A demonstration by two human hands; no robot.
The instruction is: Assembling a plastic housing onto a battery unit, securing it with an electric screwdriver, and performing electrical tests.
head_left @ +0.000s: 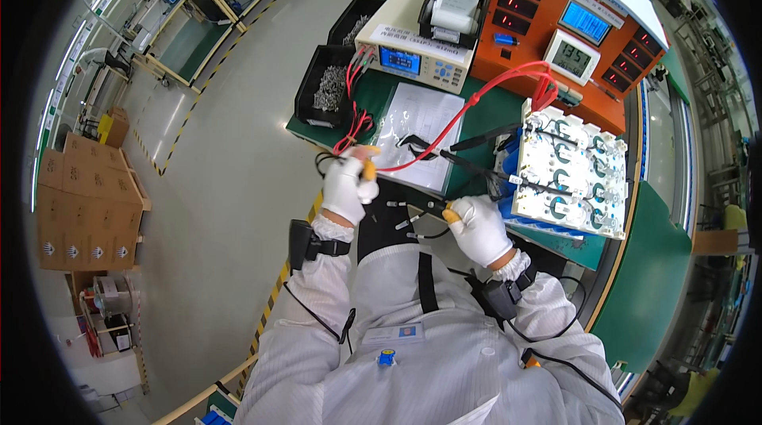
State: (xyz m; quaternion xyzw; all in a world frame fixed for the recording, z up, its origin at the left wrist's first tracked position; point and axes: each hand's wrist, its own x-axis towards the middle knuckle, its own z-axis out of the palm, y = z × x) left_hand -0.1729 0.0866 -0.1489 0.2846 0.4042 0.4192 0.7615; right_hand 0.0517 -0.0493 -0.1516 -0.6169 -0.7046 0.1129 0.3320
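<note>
My left hand [346, 188], in a white glove with yellow fingertips, is closed in a pinch at the end of a thick red cable [429, 152], slightly blurred. That cable arcs over to a battery pack [565, 175] with a white top and blue cells at the right. My right hand [478, 230], gloved the same way, is closed around black cables [432, 207]. Their ends carry metal lugs that point left, toward my lap. Just beyond my left hand, thin red test leads [359, 122] run up to a white bench meter [413, 36].
A plastic-sleeved sheet [417, 127] lies on the green table [468, 111]. Black bins [321, 92] of small metal parts stand at its left edge. Behind the pack rises an orange test cabinet [508, 52] with displays. Cartons [87, 203] are stacked far left.
</note>
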